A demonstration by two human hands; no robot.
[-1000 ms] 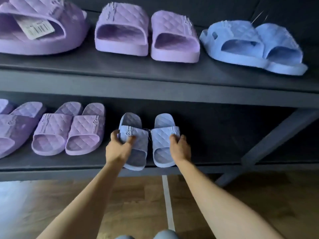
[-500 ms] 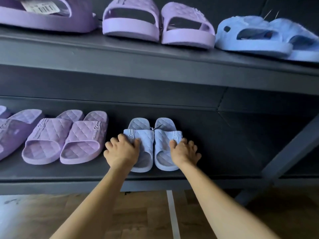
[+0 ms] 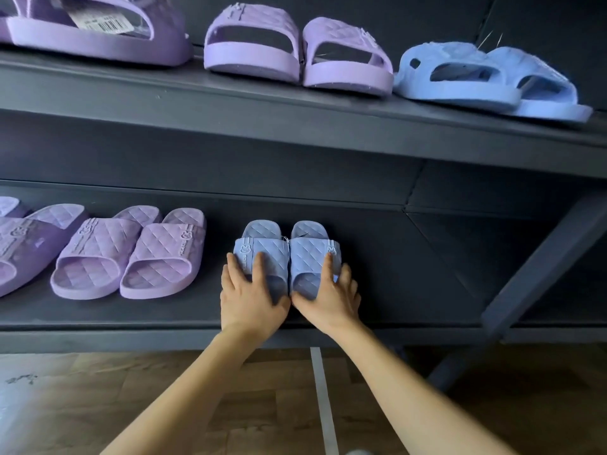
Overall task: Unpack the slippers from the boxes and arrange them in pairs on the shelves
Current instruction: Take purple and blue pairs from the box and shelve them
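Note:
A small pair of blue quilted slippers (image 3: 287, 254) lies side by side on the lower dark shelf (image 3: 410, 303), toes toward me. My left hand (image 3: 251, 297) rests over the toe of the left slipper, fingers spread on its strap. My right hand (image 3: 328, 297) covers the toe of the right slipper the same way. The two slippers touch each other along their inner sides. Both toe ends are hidden under my hands.
Left of the blue pair stand a purple pair (image 3: 131, 254) and part of a darker purple slipper (image 3: 23, 247). The upper shelf (image 3: 295, 106) carries a large purple slipper with a barcode tag (image 3: 98, 31), a purple pair (image 3: 295, 54) and a blue pair (image 3: 486, 80). A diagonal brace (image 3: 538, 277) crosses at right. Wooden floor lies below.
The blue slippers have come together until they touch, and my hands have slid down over their toes. The view has dropped lower toward the bottom shelf.

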